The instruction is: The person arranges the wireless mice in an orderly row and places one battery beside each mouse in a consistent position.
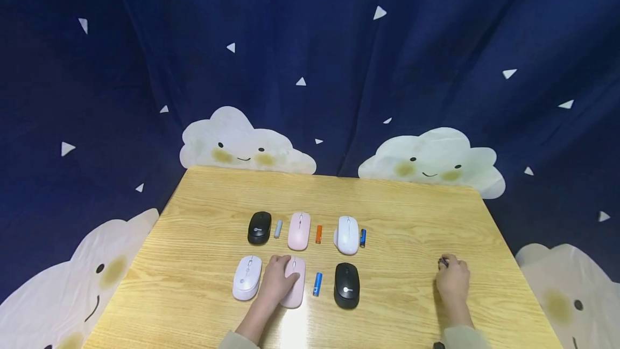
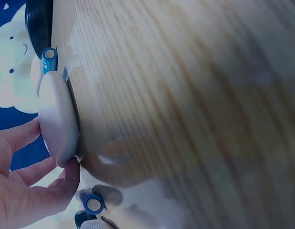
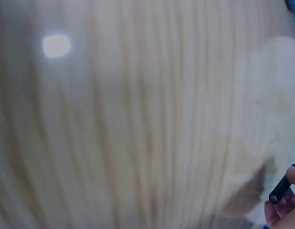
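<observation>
My left hand [image 1: 277,280] holds the front pink computer mouse [image 1: 294,284] by its sides, thumb on one side and fingers on the other. In the left wrist view this mouse [image 2: 57,117] appears edge-on at the table, with fingertips right at its lower edge. A light blue battery [image 1: 317,284] lies just right of it, and a white mouse [image 1: 247,278] sits left of the hand. Far to the right, my right hand [image 1: 453,280] pinches a small dark battery [image 3: 281,188] between thumb and fingers, close over the table.
Behind stand a black mouse [image 1: 259,228], a grey battery [image 1: 278,229], another pink mouse [image 1: 298,231], an orange battery [image 1: 318,234], another white mouse [image 1: 347,236] and a dark blue battery [image 1: 363,238]. A second black mouse [image 1: 346,285] is at front right. A blue-ringed battery [image 2: 93,204] shows below the left hand.
</observation>
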Motion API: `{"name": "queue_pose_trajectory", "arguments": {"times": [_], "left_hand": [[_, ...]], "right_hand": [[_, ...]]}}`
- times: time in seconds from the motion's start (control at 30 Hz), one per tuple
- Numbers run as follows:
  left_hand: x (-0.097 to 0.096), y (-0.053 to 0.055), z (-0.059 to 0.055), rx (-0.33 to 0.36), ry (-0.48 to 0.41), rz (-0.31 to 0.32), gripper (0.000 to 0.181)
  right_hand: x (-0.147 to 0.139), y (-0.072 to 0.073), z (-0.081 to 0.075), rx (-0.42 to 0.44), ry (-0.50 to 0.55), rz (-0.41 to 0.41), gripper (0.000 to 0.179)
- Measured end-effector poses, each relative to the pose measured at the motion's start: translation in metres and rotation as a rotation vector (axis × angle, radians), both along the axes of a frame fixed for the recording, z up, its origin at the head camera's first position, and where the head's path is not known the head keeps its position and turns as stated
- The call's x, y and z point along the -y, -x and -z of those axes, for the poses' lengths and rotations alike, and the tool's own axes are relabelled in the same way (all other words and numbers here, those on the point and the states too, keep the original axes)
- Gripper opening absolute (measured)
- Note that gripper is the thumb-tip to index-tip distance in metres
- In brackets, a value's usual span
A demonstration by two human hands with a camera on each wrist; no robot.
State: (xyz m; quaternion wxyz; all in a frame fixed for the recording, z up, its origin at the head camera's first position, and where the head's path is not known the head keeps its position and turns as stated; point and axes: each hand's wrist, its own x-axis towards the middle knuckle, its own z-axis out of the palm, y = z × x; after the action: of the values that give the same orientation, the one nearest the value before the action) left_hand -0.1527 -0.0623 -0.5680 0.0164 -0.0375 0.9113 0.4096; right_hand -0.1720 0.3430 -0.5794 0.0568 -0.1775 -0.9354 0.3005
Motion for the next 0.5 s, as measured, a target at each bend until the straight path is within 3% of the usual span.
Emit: {"name": "queue_pose_trajectory", "arguments": {"times": [0.2,0.33,0.5], "left_hand": [[0.0,0.0,0.0,0.002,-0.004,-0.005,0.048],[0.0,0.001,0.0,0.001,-0.01,-0.008,0.048],[0.0,0.001,0.001,0.002,-0.003,-0.007,0.048]], "right_hand": [[0.036,-0.007,-0.008,-0.142,0.152,0.037,0.03],[0.063,-0.012,-0.018,-0.122,0.279,0.057,0.031],[0.09,-0.02,-0.027,-0.058,0.403,-0.017,0.033]]}}
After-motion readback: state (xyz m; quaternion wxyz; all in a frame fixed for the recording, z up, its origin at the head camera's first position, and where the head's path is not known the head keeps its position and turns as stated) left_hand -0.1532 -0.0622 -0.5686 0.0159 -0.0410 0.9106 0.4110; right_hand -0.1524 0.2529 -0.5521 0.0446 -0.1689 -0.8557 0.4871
